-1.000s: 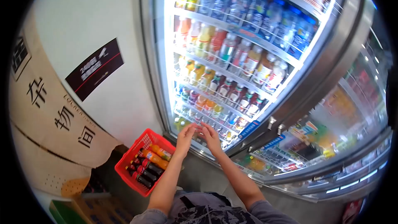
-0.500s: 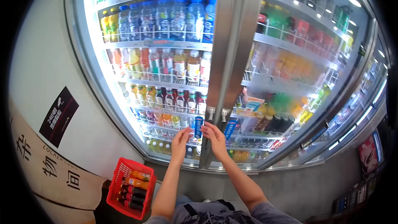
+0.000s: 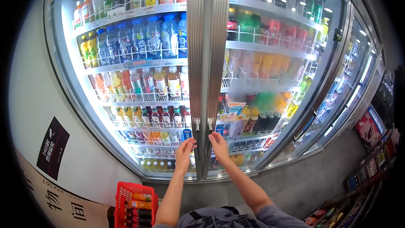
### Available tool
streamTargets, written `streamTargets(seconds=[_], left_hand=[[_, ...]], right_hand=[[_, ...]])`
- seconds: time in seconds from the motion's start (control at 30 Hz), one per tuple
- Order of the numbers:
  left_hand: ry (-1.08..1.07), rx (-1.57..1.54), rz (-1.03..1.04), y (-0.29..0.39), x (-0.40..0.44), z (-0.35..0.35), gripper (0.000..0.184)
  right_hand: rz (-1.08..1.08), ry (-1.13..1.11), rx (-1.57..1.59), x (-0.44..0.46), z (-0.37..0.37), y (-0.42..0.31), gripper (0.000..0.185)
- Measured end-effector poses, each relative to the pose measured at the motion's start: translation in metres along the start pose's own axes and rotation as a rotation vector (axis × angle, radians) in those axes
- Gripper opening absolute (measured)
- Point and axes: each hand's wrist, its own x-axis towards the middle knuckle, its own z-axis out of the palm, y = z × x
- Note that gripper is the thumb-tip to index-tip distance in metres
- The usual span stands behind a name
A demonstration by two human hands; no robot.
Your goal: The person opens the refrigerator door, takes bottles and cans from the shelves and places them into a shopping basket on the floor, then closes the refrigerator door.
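Reaching half-open, visibly holding nothing, the left hand (image 3: pixel 183 152) and right hand (image 3: pixel 219 146) are by the meeting edges of two fridge doors (image 3: pixel 195 71) that look unopened, drinks (image 3: pixel 139 38) shelved behind them, while bottles (image 3: pixel 139 204) already lie in the red basket (image 3: pixel 121 211) near the doors' lower left corner.

At eight o'clock on my feed I read LOCKER ROOM and the characters 物 and 间 on the beige curtain (image 3: pixel 63 207). Toward half past eight, the dark wall sign (image 3: pixel 53 148) starts with 24; the rest blurs for me. Between ten and eleven, 动 shows on blue-capped bottles (image 3: pixel 139 39). At seven and five, blue labels (image 3: pixel 187 134) on the fridge doors (image 3: pixel 195 71) are too small to read.
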Motion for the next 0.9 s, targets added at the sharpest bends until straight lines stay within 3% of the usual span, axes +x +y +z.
streamTargets(seconds=[0.07, 0.17, 0.67, 0.7, 0.9], left_hand=[[0.015, -0.003, -0.005, -0.004, -0.007, -0.007, 0.030], [0.019, -0.007, -0.054, -0.003, -0.019, -0.018, 0.028], [-0.055, 0.004, -0.051, 0.030, -0.062, -0.062, 0.028], [-0.047, 0.015, -0.044, 0.034, -0.066, -0.067, 0.028], [-0.003, 0.019, -0.034, 0.050, -0.090, -0.097, 0.027]], right_hand=[[0.010, -0.006, -0.002, 0.013, 0.010, 0.006, 0.038], [0.231, -0.074, 0.131, 0.038, 0.026, 0.002, 0.067], [0.260, 0.087, 0.180, 0.037, 0.039, -0.009, 0.048], [0.247, 0.066, 0.169, 0.042, 0.035, 0.002, 0.056], [0.246, 0.094, 0.182, 0.036, 0.039, 0.003, 0.050]])
